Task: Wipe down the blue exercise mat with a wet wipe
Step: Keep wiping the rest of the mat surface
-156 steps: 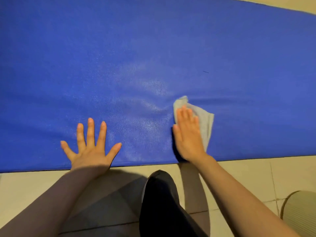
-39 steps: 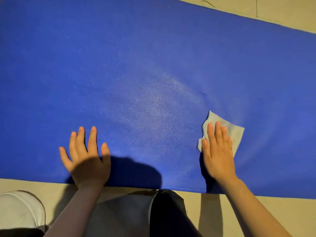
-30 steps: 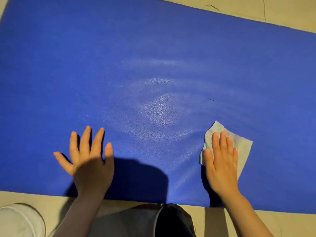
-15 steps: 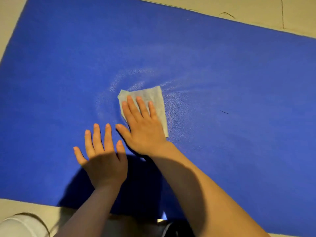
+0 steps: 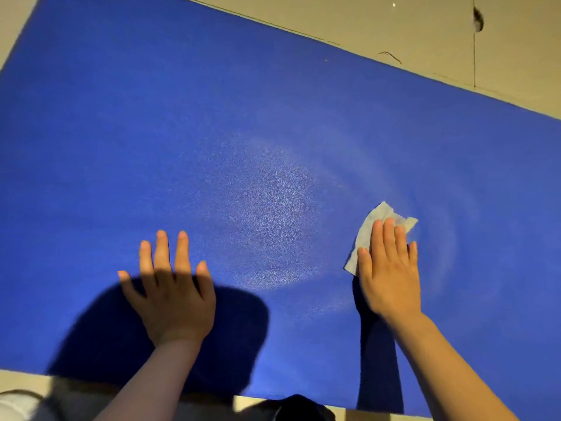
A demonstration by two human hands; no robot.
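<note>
Pressing flat on the wet wipe [image 5: 368,230], the right hand [image 5: 390,276] lay with its fingers straight and close together, pinning the crumpled sheet against the blue exercise mat [image 5: 151,117]; nothing was curled round it, and most of the wipe poked out ahead of the fingertips and to their thumb side. The left hand [image 5: 171,294] rested well apart from it, palm down and fingers spread, holding nothing and apparently bracing the body. Between the two hands and just beyond them the mat showed a pale, damp sheen with curved streaks arcing past the right hand, so that stretch looked wiped. Farther ahead of both hands, and out past the left hand toward the mat's end, the surface showed no such sheen, which suggested a good part was left to do. Beige floor tiles [image 5: 425,31] lay beyond the mat's far edge.
</note>
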